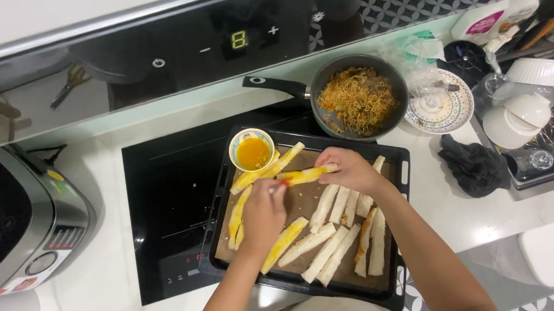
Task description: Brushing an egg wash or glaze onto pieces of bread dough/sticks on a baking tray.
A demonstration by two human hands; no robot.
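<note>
1. Right hand [352, 171] fingers pinch a yellow-glazed pastry roll [307, 174] above the black baking tray [399, 160].
2. Left hand [263, 213] fingers curl around a thin brush at the roll's end.
3. A small bowl of yellow egg wash [252, 151] sits on the tray's far corner.

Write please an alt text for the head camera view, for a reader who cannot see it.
Seen from above, a person's right hand holds a yellow-glazed pastry roll over a black baking tray of pale rolls, and the left hand touches its end. A small bowl of orange-yellow liquid sits at the tray's corner, and a pan of noodles stands behind.
</note>
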